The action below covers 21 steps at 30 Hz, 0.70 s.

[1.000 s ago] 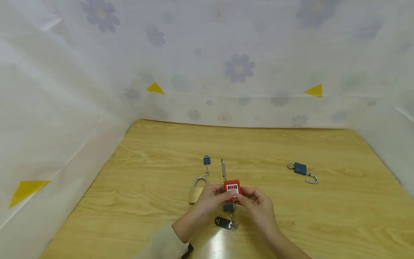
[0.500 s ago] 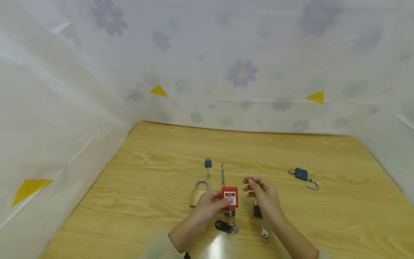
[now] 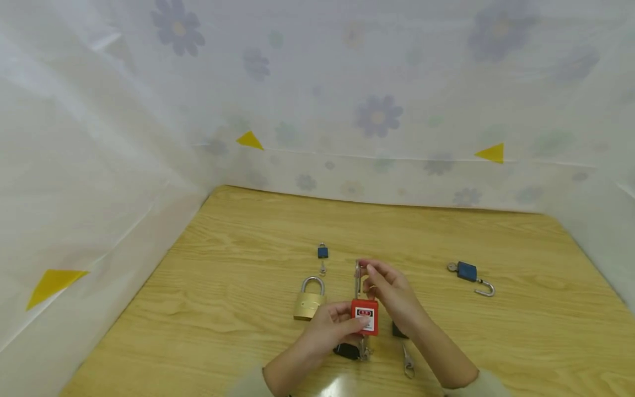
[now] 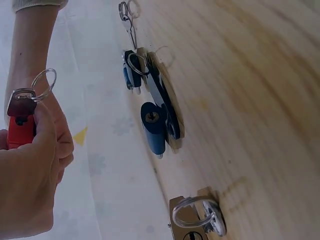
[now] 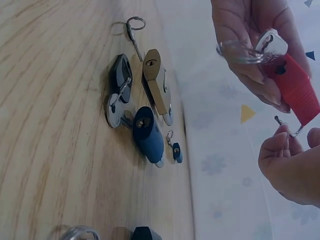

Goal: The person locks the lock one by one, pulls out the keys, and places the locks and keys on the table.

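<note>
My left hand (image 3: pixel 327 328) holds the body of a red padlock (image 3: pixel 364 317) with a white label, its thumb lying across the front. The tall, thin shackle (image 3: pixel 358 281) is pulled open, with its free end showing in the right wrist view. Near the shackle's top, the fingers of my right hand (image 3: pixel 394 292) pinch it. A key (image 4: pixel 22 102) with a ring sits in the bottom of the red padlock. Below the hands, a blue padlock (image 5: pixel 148 137) lies on the table, hidden behind the red one in the head view.
Left of the hands lie a brass padlock (image 3: pixel 308 305) and a small blue padlock (image 3: pixel 323 252) with its key (image 3: pixel 323 268). An open blue padlock (image 3: pixel 467 271) is at right. Nearer are a black key tag (image 3: pixel 347 350), a black padlock (image 3: pixel 399 331) and a key (image 3: pixel 408 361).
The right hand let go of the red padlock's body, moved off to the right, then came back and took hold of the shackle. The left hand kept its hold throughout.
</note>
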### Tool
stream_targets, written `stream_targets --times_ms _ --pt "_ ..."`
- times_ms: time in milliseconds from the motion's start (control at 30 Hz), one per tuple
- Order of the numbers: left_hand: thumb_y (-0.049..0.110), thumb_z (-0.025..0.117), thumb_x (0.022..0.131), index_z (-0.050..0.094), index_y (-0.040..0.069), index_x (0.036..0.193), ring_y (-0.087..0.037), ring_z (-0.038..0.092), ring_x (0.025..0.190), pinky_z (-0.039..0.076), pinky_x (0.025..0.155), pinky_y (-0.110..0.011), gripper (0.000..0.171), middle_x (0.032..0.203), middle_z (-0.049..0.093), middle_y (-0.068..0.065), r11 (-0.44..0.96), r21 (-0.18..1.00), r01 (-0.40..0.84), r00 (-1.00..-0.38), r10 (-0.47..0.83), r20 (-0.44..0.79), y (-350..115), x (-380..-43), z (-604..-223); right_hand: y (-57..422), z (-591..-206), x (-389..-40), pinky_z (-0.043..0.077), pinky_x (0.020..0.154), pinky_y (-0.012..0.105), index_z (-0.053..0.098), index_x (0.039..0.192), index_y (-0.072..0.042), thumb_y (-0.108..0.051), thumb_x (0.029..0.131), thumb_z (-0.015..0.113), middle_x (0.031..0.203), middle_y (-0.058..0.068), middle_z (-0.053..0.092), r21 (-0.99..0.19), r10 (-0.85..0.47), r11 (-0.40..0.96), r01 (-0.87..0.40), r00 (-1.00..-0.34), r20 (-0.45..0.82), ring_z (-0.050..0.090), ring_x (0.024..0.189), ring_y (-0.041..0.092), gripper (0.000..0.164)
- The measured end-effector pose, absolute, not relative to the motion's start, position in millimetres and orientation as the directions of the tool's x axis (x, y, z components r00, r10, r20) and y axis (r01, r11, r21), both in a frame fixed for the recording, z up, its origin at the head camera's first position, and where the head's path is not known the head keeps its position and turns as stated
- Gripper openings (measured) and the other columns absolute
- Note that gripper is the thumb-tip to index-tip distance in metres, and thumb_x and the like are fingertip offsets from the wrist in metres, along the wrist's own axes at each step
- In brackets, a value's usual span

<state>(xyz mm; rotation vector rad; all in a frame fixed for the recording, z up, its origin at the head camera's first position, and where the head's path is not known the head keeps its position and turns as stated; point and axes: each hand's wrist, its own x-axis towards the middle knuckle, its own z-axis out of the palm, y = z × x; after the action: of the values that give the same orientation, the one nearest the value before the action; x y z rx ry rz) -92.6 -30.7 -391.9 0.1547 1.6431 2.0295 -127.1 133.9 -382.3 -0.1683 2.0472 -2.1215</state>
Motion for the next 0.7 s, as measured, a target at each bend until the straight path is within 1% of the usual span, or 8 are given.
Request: stream_targets --times_ms 133,200,333,433,567,700 --pt "0.009 0.062 0.087 0.056 -0.01 0.117 -0.01 0.065 0.081 0.057 0.077 -0.029 0.035 0.104 0.067 -0.019 -0.121 0.947 -0.297 -0.88 0.421 -0.222 -31.3 -92.5 -391.8 134.2 -377.2 -127.1 0.042 0.059 0.015 0.053 0.115 -0.003 -0.023 0.097 0.048 0.085 -0.007 0.055 -0.997 -0.163 -0.075 0.025 -0.987 -0.012 0.048 0.067 0.004 0.027" --pt "0.009 0.062 0.087 0.056 -0.01 0.117 -0.01 0.065 0.08 0.057 0.077 -0.032 0.035 0.104 0.067 -0.02 -0.118 0.952 -0.283 -0.887 0.409 -0.214 -31.9 -92.9 -392.1 134.2 -373.3 -126.2 0.042 0.057 0.015 0.054 0.112 -0.002 -0.019 0.096 0.05 0.081 -0.006 0.055 -0.998 -0.146 -0.067 0.003 -0.989 0.007 0.047 0.064 0.004 0.024" --pt "0.009 0.062 0.087 0.056 -0.01 0.116 -0.01 0.066 0.081 0.057 0.078 -0.034 0.035 0.104 0.067 -0.021 -0.108 0.959 -0.262 -0.893 0.404 -0.198 -32.9 -93.3 -391.7 132.4 -365.3 -123.2 0.043 0.056 0.016 0.052 0.115 0.008 -0.015 0.094 0.054 0.079 -0.006 0.055 -0.999 -0.138 -0.012 -0.035 -0.99 0.037 0.047 0.064 0.005 0.031" --pt "0.009 0.062 0.087 0.055 -0.01 0.117 -0.012 0.066 0.083 0.057 0.078 -0.032 0.036 0.105 0.067 -0.022 -0.109 0.963 -0.246 -0.898 0.4 -0.185 -32.8 -92.7 -391.1 130.8 -361.7 -121.2 0.043 0.056 0.016 0.051 0.114 0.011 -0.013 0.093 0.056 0.079 -0.006 0.055 -0.998 -0.132 0.014 -0.059 -0.99 0.057 0.047 0.064 0.005 0.033" --pt "0.009 0.062 0.087 0.054 -0.01 0.119 -0.013 0.066 0.086 0.056 0.08 -0.031 0.038 0.108 0.066 -0.022 -0.13 0.961 -0.246 -0.905 0.386 -0.179 -32.4 -92.1 -389.8 129.0 -360.3 -118.0 0.043 0.055 0.017 0.055 0.109 0.011 -0.009 0.092 0.057 0.077 -0.006 0.057 -0.995 -0.13 0.043 -0.091 -0.988 0.085 0.048 0.062 0.004 0.026" --pt "0.01 0.062 0.087 0.052 -0.01 0.12 -0.013 0.066 0.088 0.056 0.083 -0.033 0.04 0.108 0.066 -0.02 -0.144 0.954 -0.263 -0.906 0.376 -0.193 -32.7 -92.6 -388.7 126.6 -360.6 -114.2 0.043 0.054 0.016 0.059 0.103 0.007 -0.007 0.09 0.058 0.076 -0.005 0.058 -0.994 -0.103 0.077 -0.078 -0.992 0.07 0.048 0.063 0.004 0.02"
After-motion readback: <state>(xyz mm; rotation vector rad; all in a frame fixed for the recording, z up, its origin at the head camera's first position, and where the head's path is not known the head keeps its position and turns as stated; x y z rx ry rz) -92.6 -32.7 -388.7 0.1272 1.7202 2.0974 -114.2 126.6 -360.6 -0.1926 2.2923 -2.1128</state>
